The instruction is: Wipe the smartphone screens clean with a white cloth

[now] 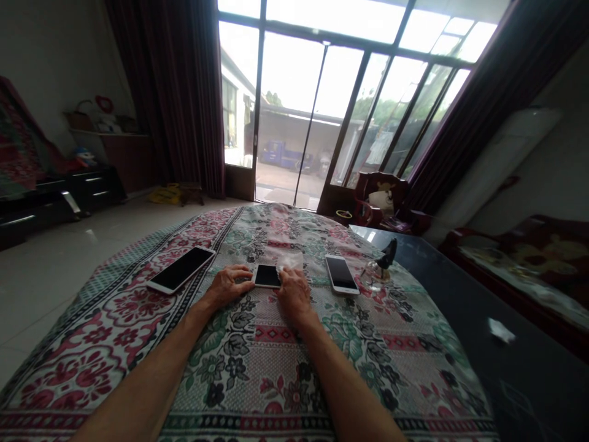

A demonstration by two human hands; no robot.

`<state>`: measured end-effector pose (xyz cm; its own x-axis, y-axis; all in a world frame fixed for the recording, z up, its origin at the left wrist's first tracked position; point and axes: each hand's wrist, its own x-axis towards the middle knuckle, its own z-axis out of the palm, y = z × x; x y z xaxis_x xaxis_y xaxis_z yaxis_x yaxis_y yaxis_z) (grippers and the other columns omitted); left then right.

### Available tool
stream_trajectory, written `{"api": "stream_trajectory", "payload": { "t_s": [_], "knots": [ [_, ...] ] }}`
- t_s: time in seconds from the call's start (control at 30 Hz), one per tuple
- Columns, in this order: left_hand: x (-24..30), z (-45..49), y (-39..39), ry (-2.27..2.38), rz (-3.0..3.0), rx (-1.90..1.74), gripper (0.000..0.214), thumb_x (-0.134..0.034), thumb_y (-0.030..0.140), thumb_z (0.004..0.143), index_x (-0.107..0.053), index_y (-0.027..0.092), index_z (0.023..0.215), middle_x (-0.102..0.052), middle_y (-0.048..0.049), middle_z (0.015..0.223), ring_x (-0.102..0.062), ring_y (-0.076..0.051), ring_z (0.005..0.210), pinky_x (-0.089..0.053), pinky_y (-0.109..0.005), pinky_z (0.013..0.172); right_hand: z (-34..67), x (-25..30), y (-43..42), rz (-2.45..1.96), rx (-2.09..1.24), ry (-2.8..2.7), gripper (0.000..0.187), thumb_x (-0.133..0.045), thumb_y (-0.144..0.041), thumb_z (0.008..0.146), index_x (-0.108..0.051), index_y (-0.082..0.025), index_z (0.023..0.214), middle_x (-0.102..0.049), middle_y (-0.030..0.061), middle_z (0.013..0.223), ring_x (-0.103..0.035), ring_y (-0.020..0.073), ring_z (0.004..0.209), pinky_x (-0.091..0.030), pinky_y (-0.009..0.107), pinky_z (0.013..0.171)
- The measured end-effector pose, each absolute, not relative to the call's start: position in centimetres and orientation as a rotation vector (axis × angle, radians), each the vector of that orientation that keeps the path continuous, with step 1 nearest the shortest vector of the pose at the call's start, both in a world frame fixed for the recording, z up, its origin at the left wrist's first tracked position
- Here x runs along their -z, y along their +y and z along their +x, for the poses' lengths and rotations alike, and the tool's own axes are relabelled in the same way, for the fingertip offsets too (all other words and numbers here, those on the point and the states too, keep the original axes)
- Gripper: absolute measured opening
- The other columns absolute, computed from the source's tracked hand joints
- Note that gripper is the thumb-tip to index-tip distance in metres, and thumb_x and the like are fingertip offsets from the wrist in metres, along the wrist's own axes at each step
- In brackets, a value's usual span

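A small white smartphone (267,276) lies flat on the patterned tablecloth, its dark screen facing up. My left hand (230,285) grips its left end with thumb and fingers. My right hand (294,291) is closed over the right end, with a thin white tissue-like sheet (291,261) at its fingers. The sheet's exact material is unclear, and the hand hides that end of the phone. To the right lies another white smartphone (342,274), screen up. A larger white tablet (181,270) rests at an angle on the left.
A clear bottle with a black top (377,276) stands right of the phones. The cloth (285,368) covers a round table. Beside it is a dark surface (464,319) bearing a crumpled white scrap (501,330). A wooden chair (380,196) and glass doors are beyond.
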<state>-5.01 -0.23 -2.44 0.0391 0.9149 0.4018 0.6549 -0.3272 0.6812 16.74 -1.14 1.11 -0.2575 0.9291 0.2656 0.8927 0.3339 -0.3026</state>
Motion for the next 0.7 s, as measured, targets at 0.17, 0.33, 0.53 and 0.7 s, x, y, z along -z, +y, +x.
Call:
{"api": "stream_trajectory", "payload": {
  "t_s": [0.17, 0.33, 0.53, 0.7],
  "knots": [
    [2.6, -5.2, -0.1, 1.572, 2.027, -1.149, 0.033, -0.073, 0.049, 0.068, -0.081, 0.024, 0.088, -0.075, -0.0089, 0.111, -0.066, -0.03, 0.111, -0.048, -0.043, 0.105, 13.8, -1.3, -2.9, -1.483, -0.163, -2.261, 0.04, -0.04, -0.011, 0.092, -0.061, -0.014, 0.125, -0.064, 0.0118, 0.128, -0.051, 0.0247, 0.118, -0.036, 0.033, 0.102],
    [2.8, -5.5, 0.1, 1.552, 2.025, -1.161, 0.039, -0.072, 0.056, 0.068, -0.081, 0.023, 0.088, -0.074, -0.0105, 0.112, -0.066, -0.032, 0.11, -0.048, -0.045, 0.104, 13.3, -1.6, -3.3, -1.351, -0.257, -2.293, 0.037, -0.041, -0.012, 0.093, -0.06, -0.014, 0.125, -0.068, 0.0102, 0.117, -0.055, 0.0209, 0.112, -0.037, 0.029, 0.1],
    [2.6, -5.5, 0.0, 1.557, 2.019, -1.137, 0.041, -0.071, 0.059, 0.068, -0.082, 0.025, 0.087, -0.075, -0.0089, 0.111, -0.067, -0.03, 0.109, -0.048, -0.044, 0.105, 15.7, -1.9, -1.7, -1.566, -0.214, -2.181, 0.031, -0.044, -0.014, 0.095, -0.068, -0.016, 0.113, -0.072, 0.0112, 0.105, -0.061, 0.0212, 0.106, -0.04, 0.027, 0.091],
    [2.5, -5.5, 0.1, 1.554, 2.014, -1.143, 0.045, -0.071, 0.064, 0.067, -0.081, 0.024, 0.086, -0.075, -0.0087, 0.111, -0.068, -0.03, 0.108, -0.048, -0.044, 0.104, 18.6, -1.3, 0.2, -1.686, -0.12, -2.02, 0.027, -0.045, -0.013, 0.094, -0.072, -0.016, 0.097, -0.072, 0.0112, 0.1, -0.061, 0.0214, 0.103, -0.04, 0.027, 0.089]
  ]
}}
